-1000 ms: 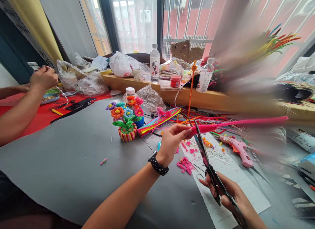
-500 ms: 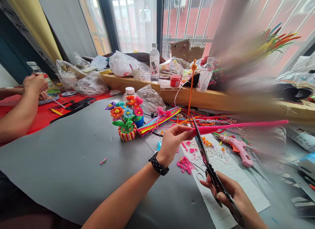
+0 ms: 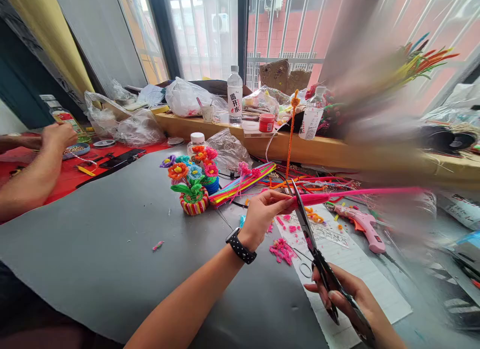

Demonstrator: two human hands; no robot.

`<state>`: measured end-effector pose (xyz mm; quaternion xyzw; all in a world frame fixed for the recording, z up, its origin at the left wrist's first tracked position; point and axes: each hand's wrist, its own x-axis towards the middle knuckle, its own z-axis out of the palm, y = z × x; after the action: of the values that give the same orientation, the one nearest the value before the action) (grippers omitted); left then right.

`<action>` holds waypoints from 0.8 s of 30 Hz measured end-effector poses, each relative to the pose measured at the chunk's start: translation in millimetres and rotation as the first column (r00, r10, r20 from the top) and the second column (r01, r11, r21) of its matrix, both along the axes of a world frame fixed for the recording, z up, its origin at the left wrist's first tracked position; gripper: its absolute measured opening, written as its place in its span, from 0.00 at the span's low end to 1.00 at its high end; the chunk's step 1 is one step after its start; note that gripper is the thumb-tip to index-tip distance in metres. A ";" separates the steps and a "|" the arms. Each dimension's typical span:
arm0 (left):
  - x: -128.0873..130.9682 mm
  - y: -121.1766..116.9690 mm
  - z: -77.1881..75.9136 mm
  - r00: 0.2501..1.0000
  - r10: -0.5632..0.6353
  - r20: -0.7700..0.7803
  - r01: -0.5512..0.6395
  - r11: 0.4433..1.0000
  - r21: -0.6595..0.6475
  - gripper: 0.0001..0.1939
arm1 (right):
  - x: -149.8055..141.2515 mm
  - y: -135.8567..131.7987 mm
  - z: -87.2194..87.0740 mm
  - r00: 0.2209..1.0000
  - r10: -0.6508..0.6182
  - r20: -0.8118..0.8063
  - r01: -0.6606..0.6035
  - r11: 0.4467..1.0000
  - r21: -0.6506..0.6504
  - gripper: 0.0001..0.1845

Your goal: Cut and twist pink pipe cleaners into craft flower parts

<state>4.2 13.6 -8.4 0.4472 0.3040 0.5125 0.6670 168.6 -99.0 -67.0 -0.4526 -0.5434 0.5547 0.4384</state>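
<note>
My left hand [image 3: 260, 216], with a black watch on its wrist, pinches a bundle of bright pink pipe cleaners [image 3: 337, 194]; their long end points right and blurs. My right hand [image 3: 350, 294] grips black-handled scissors [image 3: 314, 246]. The parted blades reach up to the pink strands right beside my left fingertips. Below them, pink fuzzy clippings [image 3: 282, 251] lie at the edge of a white paper sheet [image 3: 360, 284]. Left of my left hand stands a small striped pot of pipe-cleaner flowers [image 3: 193, 201], with a bundle of multicoloured pipe cleaners [image 3: 243, 185] behind my fingers.
A pink glue gun [image 3: 365, 226] lies to the right, its cord trailing. A wooden ledge [image 3: 213, 131] at the back carries a water bottle [image 3: 235, 96], a red jar [image 3: 266, 122] and plastic bags. At far left, another person's hand [image 3: 58, 139] works over a red cloth [image 3: 56, 181].
The far end of the pink pipe cleaners has dipped slightly. My hands and the scissors stay almost in place. The other person's hand has shifted to the right.
</note>
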 end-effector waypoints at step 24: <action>-1.1 -0.8 4.9 0.997 -0.068 -0.038 0.065 0.995 -0.080 0.13 | -1.4 -3.0 1.8 0.998 0.069 -0.001 -0.069 0.998 0.014 0.22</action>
<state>3.2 12.9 -3.4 0.4408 0.3227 0.4684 0.6943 167.2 -102.0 -65.2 -0.4301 -0.5623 0.5659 0.4226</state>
